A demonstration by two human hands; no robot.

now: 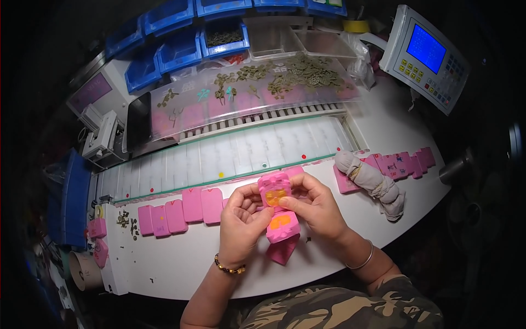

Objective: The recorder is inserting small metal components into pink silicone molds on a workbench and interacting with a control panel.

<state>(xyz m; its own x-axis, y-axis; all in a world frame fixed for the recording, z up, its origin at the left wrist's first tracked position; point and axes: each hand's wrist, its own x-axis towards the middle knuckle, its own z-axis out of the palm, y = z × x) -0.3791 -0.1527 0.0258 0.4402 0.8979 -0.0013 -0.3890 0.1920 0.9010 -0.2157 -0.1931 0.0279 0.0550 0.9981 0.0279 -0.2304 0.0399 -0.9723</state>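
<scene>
A pink rubber mould (273, 180), spread into an upper and a lower half with orange-yellow patches on the inner faces, is held over the near middle of the bench. My left hand (239, 223) grips its left side, thumb at the joint between the halves. From the right, my right hand (319, 211) holds the upper half with its thumb pressed near the orange patch. Below the lower half, a darker pink piece (284, 251) shows; whether it is part of the mould I cannot tell. Fingers behind the mould are partly hidden.
Pink blocks (176, 216) line the bench left and right. A rolled grey cloth (370, 183) lies right of my hands. Behind runs a glass-edged white panel (219, 156), then a clear sheet (189, 93) bearing small metal-coloured pieces. Blue bins (178, 53) and a control screen (426, 49) stand beyond.
</scene>
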